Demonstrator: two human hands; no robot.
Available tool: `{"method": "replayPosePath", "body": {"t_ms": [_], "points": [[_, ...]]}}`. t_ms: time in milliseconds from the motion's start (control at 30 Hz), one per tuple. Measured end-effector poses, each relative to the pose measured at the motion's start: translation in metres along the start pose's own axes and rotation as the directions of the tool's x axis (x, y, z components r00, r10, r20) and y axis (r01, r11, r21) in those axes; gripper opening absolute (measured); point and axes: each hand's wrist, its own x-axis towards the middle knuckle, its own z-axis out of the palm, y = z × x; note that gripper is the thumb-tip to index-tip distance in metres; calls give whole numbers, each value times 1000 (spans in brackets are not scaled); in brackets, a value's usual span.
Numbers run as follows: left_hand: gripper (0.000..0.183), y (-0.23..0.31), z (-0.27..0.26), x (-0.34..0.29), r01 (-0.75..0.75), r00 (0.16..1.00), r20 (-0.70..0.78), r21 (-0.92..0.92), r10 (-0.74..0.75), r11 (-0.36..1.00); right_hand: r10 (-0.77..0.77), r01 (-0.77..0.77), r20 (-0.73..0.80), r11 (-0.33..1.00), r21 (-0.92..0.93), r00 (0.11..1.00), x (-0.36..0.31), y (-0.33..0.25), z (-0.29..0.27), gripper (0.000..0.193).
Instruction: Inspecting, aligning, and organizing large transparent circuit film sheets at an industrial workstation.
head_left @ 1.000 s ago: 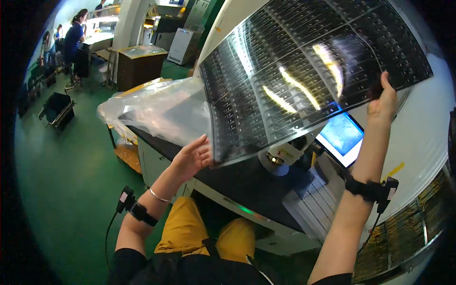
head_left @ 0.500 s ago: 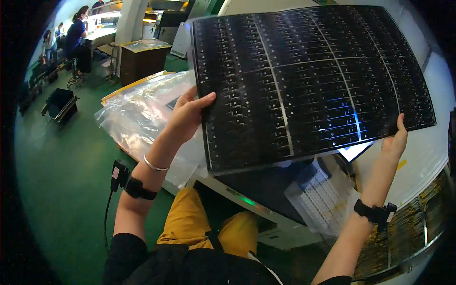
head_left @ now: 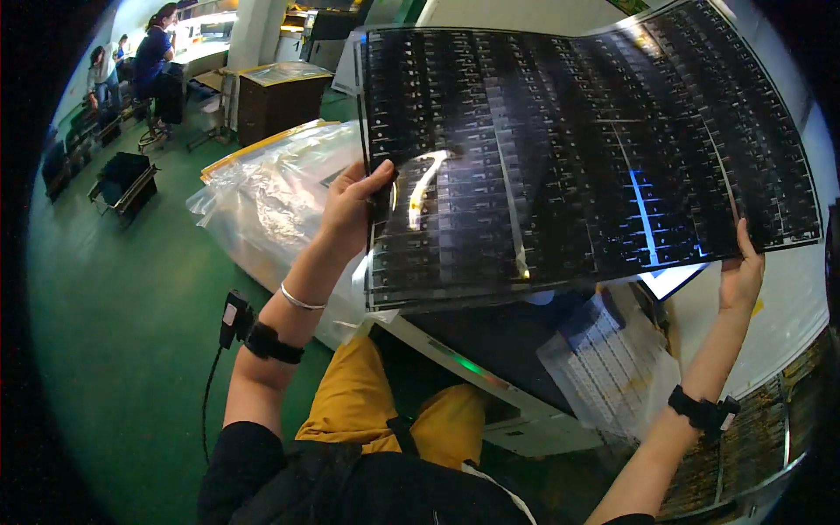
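A large dark film sheet (head_left: 560, 175), printed with rows of small repeated marks, is held up in front of me. My left hand (head_left: 354, 206) pinches its left edge, thumb on the near face. At the lower right edge my right hand (head_left: 742, 271) grips it, with the fingers partly hidden behind the sheet. The sheet is tilted and slightly bowed, and bright reflections lie across it. Below it, a patterned translucent sheet (head_left: 604, 367) rests on the dark top of a machine (head_left: 490, 337). Part of a lit screen (head_left: 672, 278) shows under the sheet's lower edge.
Clear plastic bags (head_left: 271, 201) lie heaped on a surface at the left. Beyond them stands a brown cabinet (head_left: 280, 105). A black rack (head_left: 124, 182) sits on the green floor (head_left: 122, 289). A person (head_left: 157, 66) sits at a bright bench farther back, with others beyond.
The film sheet has tilted and bowed more, and its right side has shifted slightly right. A curved bright reflection now shows near its left side. Both hands keep their grip.
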Motion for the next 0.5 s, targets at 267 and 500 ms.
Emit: {"method": "replayPosePath", "body": {"t_ms": [267,500], "points": [[34,-8,-5,-2,100,986,-144,145,-79,984,-80,77,-16,986,-150,997,-4,-10,-9,28],[25,-28,-131,-7,-94,982,-152,126,112,988,25,-20,125,999,-35,992,-37,-22,24,19]]}}
